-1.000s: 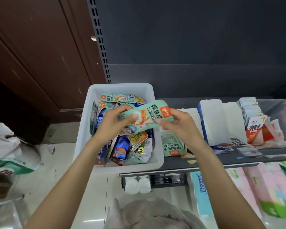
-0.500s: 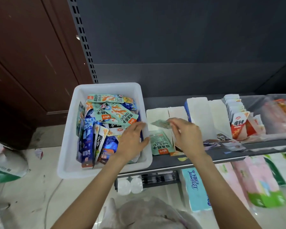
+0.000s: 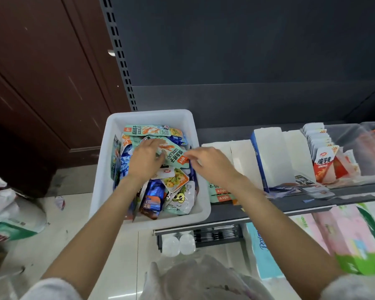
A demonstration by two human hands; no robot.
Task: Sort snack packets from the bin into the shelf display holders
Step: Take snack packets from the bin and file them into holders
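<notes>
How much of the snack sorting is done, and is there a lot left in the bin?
Done: a few mint-green packets already lie at the foot of the white holders on the shelf. In hand: the left hand grips another mint-green packet over the white bin, and the right hand touches its end. Left: plenty, since the bin is packed with mixed packets.

The one camera sits on my head, looking forward and steeply down over my forearms. It is close above the white bin (image 3: 117, 165) at centre, with the shelf (image 3: 258, 213) running right, the dark back panel far, and the floor near and left.
</notes>
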